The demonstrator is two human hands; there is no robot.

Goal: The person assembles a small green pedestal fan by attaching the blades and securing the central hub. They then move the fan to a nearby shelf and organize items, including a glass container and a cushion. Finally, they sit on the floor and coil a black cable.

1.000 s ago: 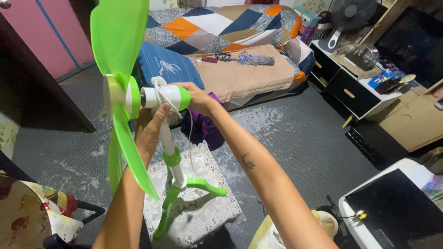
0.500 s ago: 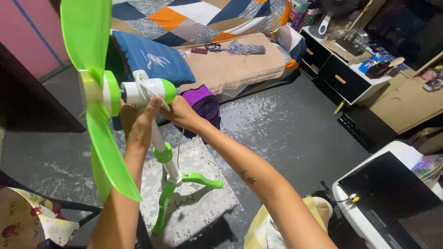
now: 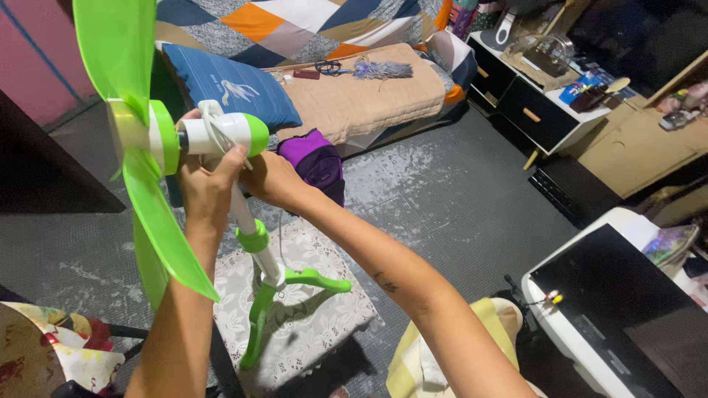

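Note:
A green and white standing fan fills the left of the head view. Its bright green blades (image 3: 140,169) have no guard and face left. The white motor housing (image 3: 217,133) has a green rear cap. My left hand (image 3: 206,188) grips the housing from below. My right hand (image 3: 269,180) holds the back of the housing near the white pole (image 3: 251,221). The fan's green legs (image 3: 295,291) stand on a white lace mat (image 3: 302,317).
A low bed (image 3: 369,96) with a blue pillow, patchwork quilt and a duster lies behind. A purple bag (image 3: 321,162) sits beside it. A black-drawer cabinet (image 3: 538,110) stands at the right, a white-framed dark screen (image 3: 619,309) at lower right, and floral cloth (image 3: 44,354) at lower left.
The view has shifted, so the fan sits lower and more to the right in frame. Both hands stay on the motor housing, my left hand wrapped more closely under it.

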